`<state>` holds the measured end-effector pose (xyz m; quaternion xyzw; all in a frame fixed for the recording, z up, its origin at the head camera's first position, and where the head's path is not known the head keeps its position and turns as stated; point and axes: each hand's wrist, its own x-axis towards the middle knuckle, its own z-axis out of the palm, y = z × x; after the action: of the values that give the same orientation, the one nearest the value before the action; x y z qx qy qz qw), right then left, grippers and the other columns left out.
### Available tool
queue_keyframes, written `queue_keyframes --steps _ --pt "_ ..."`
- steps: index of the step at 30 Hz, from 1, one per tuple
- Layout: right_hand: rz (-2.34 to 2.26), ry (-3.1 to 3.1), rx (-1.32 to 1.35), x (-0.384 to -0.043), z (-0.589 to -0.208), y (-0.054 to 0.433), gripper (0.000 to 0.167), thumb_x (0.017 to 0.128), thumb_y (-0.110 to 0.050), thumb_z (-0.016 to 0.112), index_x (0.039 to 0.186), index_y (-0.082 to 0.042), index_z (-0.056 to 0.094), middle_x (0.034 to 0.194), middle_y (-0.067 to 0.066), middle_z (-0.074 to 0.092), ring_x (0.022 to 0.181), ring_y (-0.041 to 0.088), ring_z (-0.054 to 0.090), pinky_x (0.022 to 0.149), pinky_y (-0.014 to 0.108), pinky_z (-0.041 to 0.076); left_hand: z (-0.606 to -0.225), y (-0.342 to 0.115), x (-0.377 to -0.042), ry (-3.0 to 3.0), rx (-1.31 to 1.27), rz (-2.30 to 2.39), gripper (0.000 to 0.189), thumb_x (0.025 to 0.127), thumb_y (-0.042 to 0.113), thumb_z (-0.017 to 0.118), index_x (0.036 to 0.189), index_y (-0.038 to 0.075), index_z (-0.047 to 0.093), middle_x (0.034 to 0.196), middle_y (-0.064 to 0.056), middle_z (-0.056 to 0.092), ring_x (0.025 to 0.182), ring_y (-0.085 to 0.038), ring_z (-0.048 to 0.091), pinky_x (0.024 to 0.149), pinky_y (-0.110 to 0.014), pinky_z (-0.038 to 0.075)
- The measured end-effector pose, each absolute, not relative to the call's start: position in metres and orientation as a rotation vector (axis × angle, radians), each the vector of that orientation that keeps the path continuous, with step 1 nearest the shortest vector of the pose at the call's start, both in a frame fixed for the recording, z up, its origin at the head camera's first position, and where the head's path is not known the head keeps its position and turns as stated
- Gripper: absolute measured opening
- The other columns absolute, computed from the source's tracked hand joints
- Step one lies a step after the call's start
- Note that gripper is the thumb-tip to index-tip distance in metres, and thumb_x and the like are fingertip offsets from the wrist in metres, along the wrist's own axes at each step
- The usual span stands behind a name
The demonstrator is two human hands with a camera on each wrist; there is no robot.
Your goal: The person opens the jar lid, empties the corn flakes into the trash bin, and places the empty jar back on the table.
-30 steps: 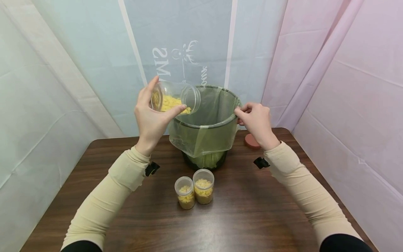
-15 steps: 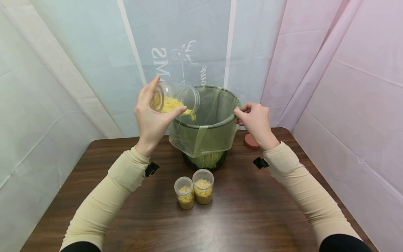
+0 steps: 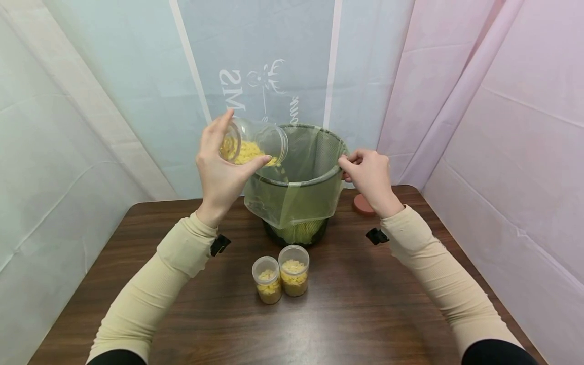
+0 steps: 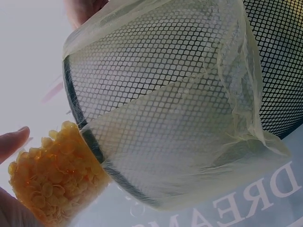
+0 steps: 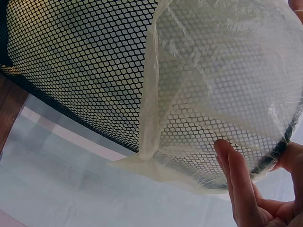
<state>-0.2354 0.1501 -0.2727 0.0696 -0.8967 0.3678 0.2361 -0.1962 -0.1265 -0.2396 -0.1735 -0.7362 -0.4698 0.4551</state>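
Jar, clear, tilted over bin; left hand has fingers curled around it. Yellow flakes, apparently all inside a second ago, now spill: emptying seems begun. Right hand: pinching liner at bin's rim.

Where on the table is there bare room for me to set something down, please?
The table is bare between the right standing jar and the right sleeve, and between the left standing jar and the left sleeve. Further back is crowded: the bin stands behind these jars, a reddish disc to its right and a tipped jar at its rim.
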Motion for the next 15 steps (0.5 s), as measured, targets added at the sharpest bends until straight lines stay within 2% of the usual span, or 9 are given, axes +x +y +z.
queue_keyframes --steps 12,15 --pt "1.023 -2.454 0.205 -0.2349 -0.2727 0.1508 0.027 0.087 -0.032 0.056 0.078 -0.012 0.070 0.064 0.005 0.071 0.049 0.006 0.064 0.055 0.025 0.053 -0.2371 -0.1230 -0.1949 -1.808 -0.467 -1.117 0.090 0.053 0.024 0.093 0.134 0.019 0.054 0.128 -0.005 0.054 0.121 -0.013 0.048 0.106 -0.030 0.036" --pt "1.012 -2.452 0.204 -0.2349 -0.2725 0.1504 0.026 0.087 -0.031 0.056 0.077 -0.012 0.070 0.064 0.004 0.071 0.049 0.006 0.064 0.055 0.026 0.052 -0.2375 -0.1231 -0.1960 -1.792 -0.498 -1.075 0.089 0.054 0.024 0.093 0.135 0.015 0.054 0.128 -0.008 0.054 0.121 -0.014 0.048 0.106 -0.031 0.036"
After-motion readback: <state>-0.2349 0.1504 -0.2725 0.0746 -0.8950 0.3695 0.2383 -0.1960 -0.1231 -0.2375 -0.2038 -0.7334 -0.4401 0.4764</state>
